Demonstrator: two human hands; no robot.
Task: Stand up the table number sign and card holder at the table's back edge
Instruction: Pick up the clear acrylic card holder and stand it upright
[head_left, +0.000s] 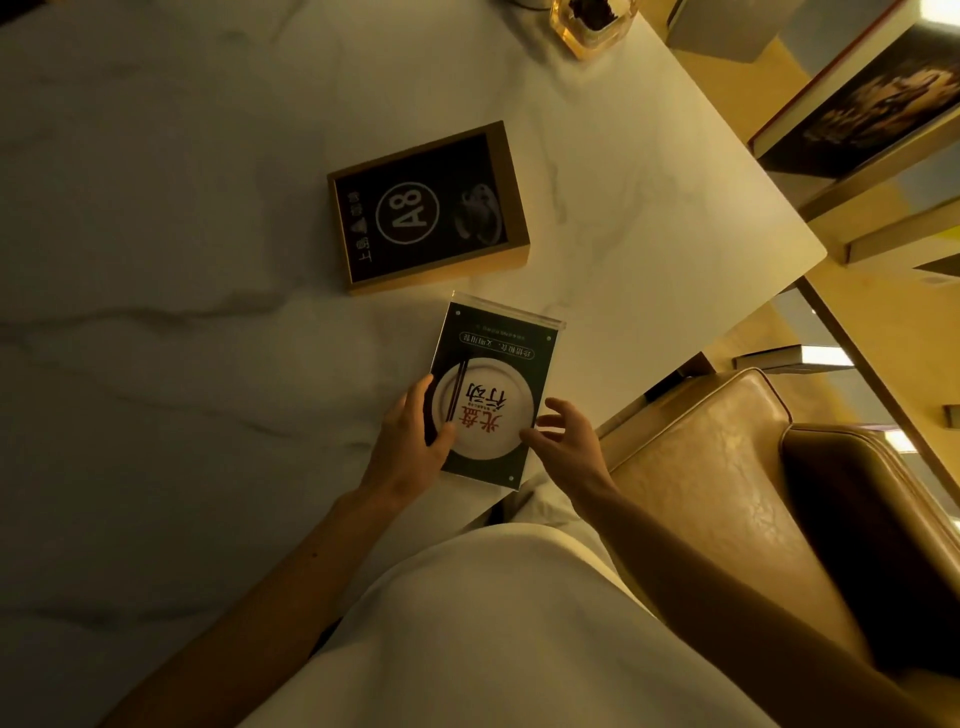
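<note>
The table number sign (428, 210), a gold-edged block with a black face reading "A8", lies flat near the middle of the white marble table (156, 260). Just in front of it lies the clear acrylic card holder (493, 395), flat, with a dark card showing a white plate and red characters. My left hand (415, 447) grips the holder's near left edge, thumb on top of the card. My right hand (563, 441) is at the holder's near right edge with fingers spread, fingertips touching or nearly touching it.
A glass container (592, 26) with dark contents stands at the table's far edge. A tan leather chair (727, 467) sits to the right of the table. Shelving with framed pictures (857, 114) is beyond the right edge.
</note>
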